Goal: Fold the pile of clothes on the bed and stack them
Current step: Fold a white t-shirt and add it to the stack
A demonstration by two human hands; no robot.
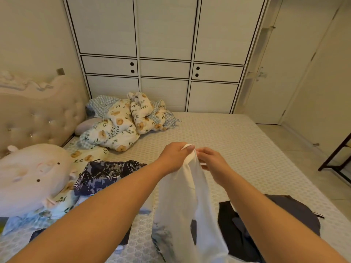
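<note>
The left hand [175,156] has its fingers curled round the bunched top edge of a white garment [187,205], the thumb pressed over the fold. Just beside it, the right hand [210,161] pinches the same edge between thumb and fingertips. The thin, soft cloth is lifted off the bed and hangs down limply between the two bare forearms, with a faint printed pattern near its lower hem.

Below it lies the mattress [237,141], covered in a pale sheet with a small honeycomb pattern. To the right rests one dark, flattened garment [275,221], smooth and matte. To the left is a rumpled navy fabric with white speckled print [106,175], beside one rounded cream plush pillow [32,175] with two dark dots. Farther back sits a crumpled floral duvet [125,120] with blue checked lining, near a tufted, buttoned headboard [38,118]. Behind stands a white wardrobe [165,44] with black-lined panels.
</note>
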